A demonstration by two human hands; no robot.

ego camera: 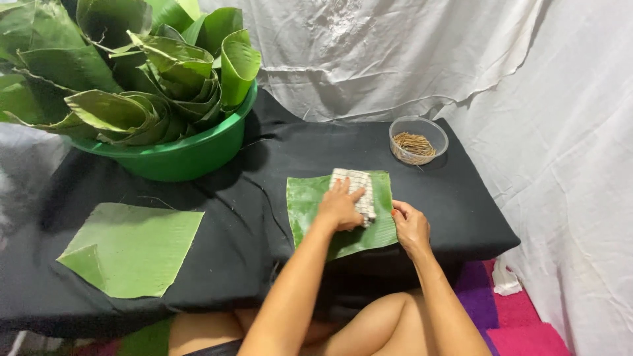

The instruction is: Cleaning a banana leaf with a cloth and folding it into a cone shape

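The left hand (339, 206) lies palm down with its fingers spread flat across a pale checked block (357, 192), pressing on it rather than gripping it; the fingertips reach toward the block's far end. The block looks like a slab cut into small squares, though the view is too coarse to tell what it is made of. Just to the right of those fingers, the right hand (410, 226) rests with its fingers curled loosely on the near right edge of a cut banana leaf sheet (306, 204), touching the leaf beside the block and holding nothing clear of it. The block sits on the upper middle of this leaf, which lies flat on a black cloth-covered table (455, 204). Beyond the right fingers, well apart, stands a clear round bowl of thin brown sticks (417, 140). Far to the left of the left hand lies a second leaf sheet (135, 247) with one corner folded, and behind it a green basin (184, 155) packed with rolled banana leaves (125, 72).
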